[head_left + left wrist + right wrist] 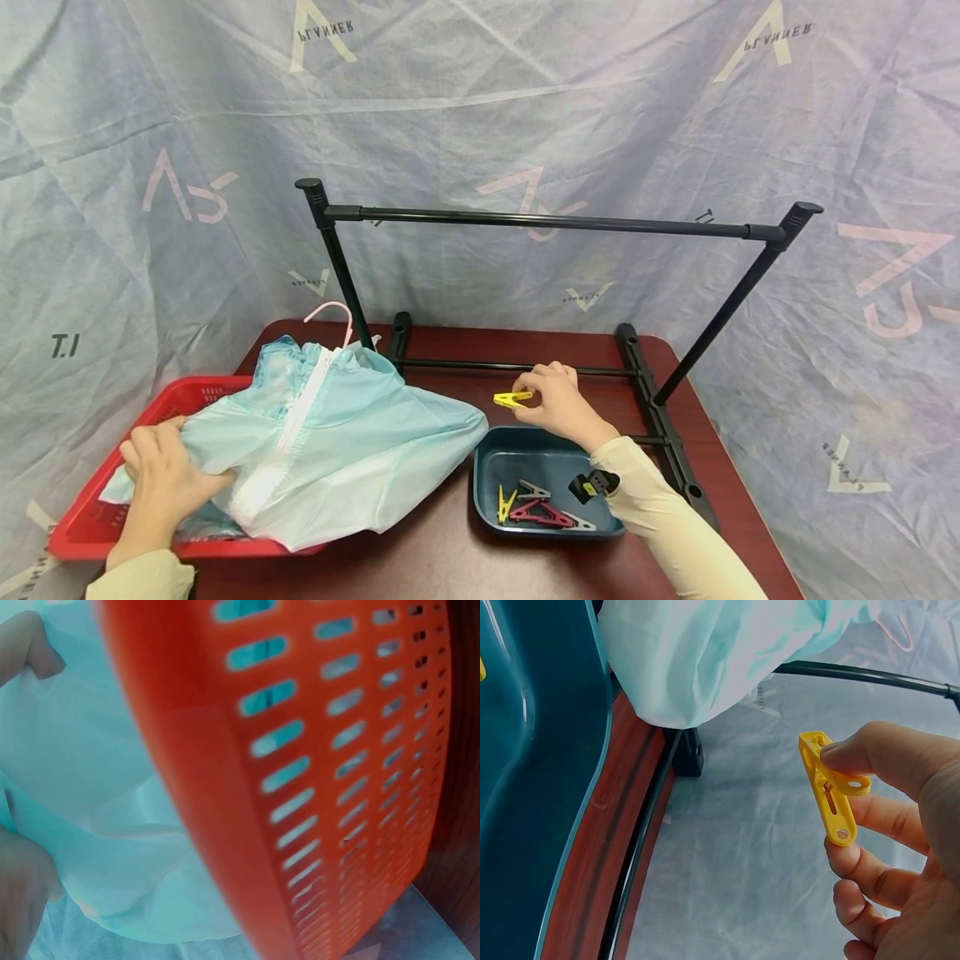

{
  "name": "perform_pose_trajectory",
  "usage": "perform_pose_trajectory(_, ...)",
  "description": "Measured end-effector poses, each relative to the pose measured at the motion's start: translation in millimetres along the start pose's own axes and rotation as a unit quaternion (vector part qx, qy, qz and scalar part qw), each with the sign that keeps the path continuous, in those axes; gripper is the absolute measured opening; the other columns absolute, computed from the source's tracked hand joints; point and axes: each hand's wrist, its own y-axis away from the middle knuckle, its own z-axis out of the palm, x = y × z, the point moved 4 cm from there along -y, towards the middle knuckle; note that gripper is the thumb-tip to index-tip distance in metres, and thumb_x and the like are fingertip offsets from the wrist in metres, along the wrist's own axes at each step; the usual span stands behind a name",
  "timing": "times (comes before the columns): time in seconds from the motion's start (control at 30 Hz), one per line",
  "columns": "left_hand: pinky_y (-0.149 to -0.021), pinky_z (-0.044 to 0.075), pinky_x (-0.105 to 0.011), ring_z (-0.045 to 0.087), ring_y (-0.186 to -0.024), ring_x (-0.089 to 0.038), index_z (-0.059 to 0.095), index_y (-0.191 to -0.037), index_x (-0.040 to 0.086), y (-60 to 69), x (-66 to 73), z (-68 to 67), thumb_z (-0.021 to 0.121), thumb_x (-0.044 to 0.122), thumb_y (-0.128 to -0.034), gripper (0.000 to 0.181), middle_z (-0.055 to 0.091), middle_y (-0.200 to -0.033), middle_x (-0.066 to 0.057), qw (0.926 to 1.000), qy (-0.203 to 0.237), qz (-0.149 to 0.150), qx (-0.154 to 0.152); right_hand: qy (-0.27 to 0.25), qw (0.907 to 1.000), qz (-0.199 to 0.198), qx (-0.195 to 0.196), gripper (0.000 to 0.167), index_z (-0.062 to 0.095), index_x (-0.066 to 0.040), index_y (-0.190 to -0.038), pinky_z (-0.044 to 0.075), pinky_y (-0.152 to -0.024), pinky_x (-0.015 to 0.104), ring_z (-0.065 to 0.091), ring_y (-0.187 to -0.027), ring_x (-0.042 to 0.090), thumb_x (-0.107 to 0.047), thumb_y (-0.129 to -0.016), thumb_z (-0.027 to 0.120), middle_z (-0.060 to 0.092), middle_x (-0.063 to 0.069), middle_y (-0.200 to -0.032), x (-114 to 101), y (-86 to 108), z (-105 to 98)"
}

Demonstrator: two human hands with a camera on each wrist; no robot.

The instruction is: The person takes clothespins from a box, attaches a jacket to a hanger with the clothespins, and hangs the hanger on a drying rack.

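Note:
A pale blue and white zip jacket (352, 450) on a pink hanger (330, 310) lies over the red basket (82, 508). My left hand (161, 475) grips the jacket's left side, thumb on top of the cloth. In the left wrist view the fingers are partly cut off at the edge, against the jacket (90, 765). Off the jacket's right end, my right hand (558, 404) pinches a yellow clothespin (512, 400) between thumb and fingers. The right wrist view shows this clothespin (829, 791) close up, apart from the jacket (697, 660).
A dark blue tray (483, 467) below my right hand holds several clothespins in yellow, red and grey. Behind stands a black garment rack (555, 221) on the dark red table (420, 550). Printed grey cloth (480, 100) hangs around the back and sides.

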Motion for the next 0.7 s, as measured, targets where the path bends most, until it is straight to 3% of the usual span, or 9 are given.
perform_pose_trajectory(0.03,-0.071,0.013,-0.063,0.024,-0.09,-0.058,0.037,-0.109,-0.016,-0.3,0.0,0.2,0.045,0.078,-0.0748,0.101,0.029,-0.098,-0.04,1.0,-0.002,0.002,0.001,-0.001,1.0,-0.001,0.001,0.02,0.071,-0.013,-0.091,0.027,-0.092,0.055,0.041,-0.08,0.018,-0.012,-0.075,0.082,0.056,-0.002,-0.081,-1,-0.6,0)
perform_pose_trajectory(0.1,-0.072,0.013,-0.063,0.023,-0.091,-0.058,0.037,-0.109,-0.016,-0.6,-0.6,0.2,0.057,0.06,-0.0717,0.087,0.029,-0.098,-0.04,1.0,0.003,0.0,-0.001,-0.004,1.0,-0.005,0.002,0.02,0.071,-0.012,-0.091,0.027,-0.092,0.055,0.041,-0.08,0.018,-0.012,-0.075,0.082,0.056,-0.002,-0.081,-2,-1.3,0)
perform_pose_trajectory(0.17,-0.072,0.013,-0.063,0.023,-0.091,-0.058,0.037,-0.109,-0.016,-0.4,-1.1,0.2,0.067,0.042,-0.0612,0.081,0.029,-0.099,-0.04,0.9999,0.006,-0.003,-0.007,-0.009,0.9999,-0.009,0.004,0.02,0.071,-0.011,-0.092,0.028,-0.091,0.055,0.042,-0.08,0.018,-0.011,-0.075,0.082,0.056,-0.002,-0.081,-4,-1.9,0)
perform_pose_trajectory(0.27,-0.072,0.013,-0.063,0.023,-0.092,-0.058,0.037,-0.11,-0.016,-0.3,-1.7,0.1,0.071,0.024,-0.0443,0.084,0.029,-0.099,-0.04,0.9998,0.011,-0.011,-0.015,-0.01,0.9998,-0.014,0.007,0.02,0.07,-0.011,-0.092,0.028,-0.089,0.054,0.042,-0.08,0.018,-0.011,-0.075,0.082,0.057,-0.001,-0.081,-6,-3.1,-1)
perform_pose_trajectory(0.53,-0.073,0.013,-0.063,0.023,-0.094,-0.057,0.036,-0.112,-0.015,-1.9,-0.4,-1.7,0.075,0.017,-0.0423,0.086,0.029,-0.101,-0.04,0.9994,0.005,-0.021,-0.029,-0.019,0.9997,-0.01,0.009,0.02,0.07,-0.011,-0.092,0.027,-0.089,0.053,0.041,-0.081,0.018,-0.013,-0.076,0.082,0.054,-0.004,-0.079,-14,-8.3,-2)
perform_pose_trajectory(0.7,-0.074,0.014,-0.062,0.023,-0.097,-0.058,0.035,-0.114,-0.015,-1.8,2.5,-3.4,0.082,0.008,-0.0415,0.089,0.028,-0.103,-0.04,0.9977,-0.002,-0.047,-0.048,-0.027,0.9995,-0.006,0.013,0.02,0.071,-0.012,-0.092,0.027,-0.088,0.052,0.042,-0.082,0.02,-0.013,-0.076,0.083,0.058,0.004,-0.082,-17,-11.4,-1)
